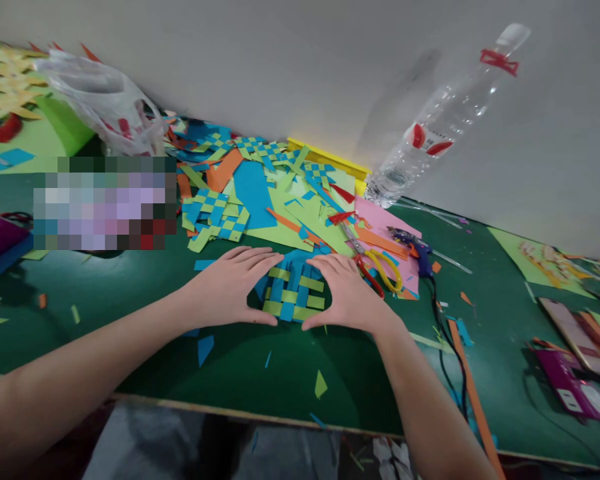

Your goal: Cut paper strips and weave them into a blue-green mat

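Note:
A small woven mat of blue and light green paper strips (290, 295) lies on the green table in front of me, its far strip ends partly covered by my fingers. On its left side rests my left hand (233, 283), fingers stretched out and thumb spread apart along the near corner. My right hand (347, 290) mirrors it on the right side, thumb and fingers apart in a C shape. Both hands frame the mat, and neither grips it. Whether the fingertips press on the strips or only on the table, I cannot tell.
Beyond my hands lie finished woven pieces (215, 213) and loose paper. Scissors with yellow and red handles (385, 270) and a blue glue gun (420, 257) sit to the right. A plastic bottle (430, 137) leans by the wall. A phone (575, 333) lies far right.

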Tool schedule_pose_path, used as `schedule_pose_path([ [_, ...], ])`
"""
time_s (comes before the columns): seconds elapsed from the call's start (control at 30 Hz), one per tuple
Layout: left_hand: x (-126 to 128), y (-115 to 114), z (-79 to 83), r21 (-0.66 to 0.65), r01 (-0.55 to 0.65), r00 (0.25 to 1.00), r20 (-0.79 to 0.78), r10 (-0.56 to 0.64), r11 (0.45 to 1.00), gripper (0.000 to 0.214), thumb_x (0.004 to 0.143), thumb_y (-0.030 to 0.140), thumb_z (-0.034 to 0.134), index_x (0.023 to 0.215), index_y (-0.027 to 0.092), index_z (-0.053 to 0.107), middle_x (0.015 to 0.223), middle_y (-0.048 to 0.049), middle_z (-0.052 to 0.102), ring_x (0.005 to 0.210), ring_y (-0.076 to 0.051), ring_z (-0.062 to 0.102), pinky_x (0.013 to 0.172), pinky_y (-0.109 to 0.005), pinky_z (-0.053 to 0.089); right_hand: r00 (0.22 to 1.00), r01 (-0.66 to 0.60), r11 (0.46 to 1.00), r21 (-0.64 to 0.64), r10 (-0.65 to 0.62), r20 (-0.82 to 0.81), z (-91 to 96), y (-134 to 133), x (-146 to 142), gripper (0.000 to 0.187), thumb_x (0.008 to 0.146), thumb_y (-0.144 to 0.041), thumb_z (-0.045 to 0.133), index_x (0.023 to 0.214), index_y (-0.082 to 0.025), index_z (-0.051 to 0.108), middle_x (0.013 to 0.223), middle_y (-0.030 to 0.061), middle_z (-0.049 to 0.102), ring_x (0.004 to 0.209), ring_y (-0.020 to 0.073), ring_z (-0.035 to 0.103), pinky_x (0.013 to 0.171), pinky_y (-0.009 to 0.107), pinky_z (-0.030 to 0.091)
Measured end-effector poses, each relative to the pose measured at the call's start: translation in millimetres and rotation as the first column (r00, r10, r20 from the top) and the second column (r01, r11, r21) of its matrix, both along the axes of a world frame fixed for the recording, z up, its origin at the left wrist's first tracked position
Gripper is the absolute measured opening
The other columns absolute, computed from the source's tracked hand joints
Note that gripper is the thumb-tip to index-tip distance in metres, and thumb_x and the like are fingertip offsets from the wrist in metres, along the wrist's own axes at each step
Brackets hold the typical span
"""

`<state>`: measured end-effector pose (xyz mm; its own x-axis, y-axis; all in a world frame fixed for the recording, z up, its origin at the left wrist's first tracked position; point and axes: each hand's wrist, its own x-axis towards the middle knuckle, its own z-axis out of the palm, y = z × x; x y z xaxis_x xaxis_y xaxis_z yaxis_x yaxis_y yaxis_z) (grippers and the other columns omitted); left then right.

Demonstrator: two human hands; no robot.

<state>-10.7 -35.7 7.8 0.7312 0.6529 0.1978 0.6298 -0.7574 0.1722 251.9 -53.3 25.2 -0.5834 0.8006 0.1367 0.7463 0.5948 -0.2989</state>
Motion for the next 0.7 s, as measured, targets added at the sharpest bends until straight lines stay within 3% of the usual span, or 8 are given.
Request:
schedule_pose_path([
  [0.13, -0.4, 0.6, -2.6, -0.016, 0.005, 1.0, 0.024, -0.005, 1.0, 0.107, 0.065, 0.079, 0.058, 0.147, 0.017, 0.028, 0.147, -0.0161, 0.041, 0.136, -0.032, 0.037, 0.11, -0.045, 0.03, 1.0, -0.007, 1.0, 0.01, 0.007, 0.016, -0.6, -2.9, -3.0, 0.102, 0.054, -0.079, 0.066, 0.134, -0.019, 0.043, 0.132, 0.0157, 0.05, 0.126, 0.0346, 0.042, 0.106, 0.054, 0.033],
  [0.27, 0.7, 1.6, -3.5, -0.036, 0.018, 0.999, 0.039, -0.017, 0.999, 0.107, 0.063, 0.076, 0.063, 0.147, 0.018, 0.028, 0.143, -0.0158, 0.046, 0.135, -0.032, 0.038, 0.11, -0.047, 0.031, 1.0, -0.011, 1.0, 0.021, 0.01, 0.006, -0.4, -4.5, -5.7, 0.1, 0.056, -0.075, 0.069, 0.135, -0.02, 0.042, 0.13, 0.0151, 0.052, 0.123, 0.0341, 0.044, 0.104, 0.054, 0.034],
  [0.7, 1.6, 1.2, 2.1, -0.034, 0.029, 0.999, 0.047, -0.027, 0.999, 0.098, 0.067, 0.075, 0.061, 0.144, 0.02, 0.034, 0.143, -0.0146, 0.046, 0.133, -0.032, 0.041, 0.109, -0.049, 0.032, 0.997, -0.031, 1.0, 0.0, 0.03, -0.075, 4.8, -5.9, -8.8, 0.089, 0.064, -0.07, 0.069, 0.133, -0.021, 0.043, 0.133, 0.0135, 0.052, 0.124, 0.0314, 0.045, 0.104, 0.049, 0.034],
])
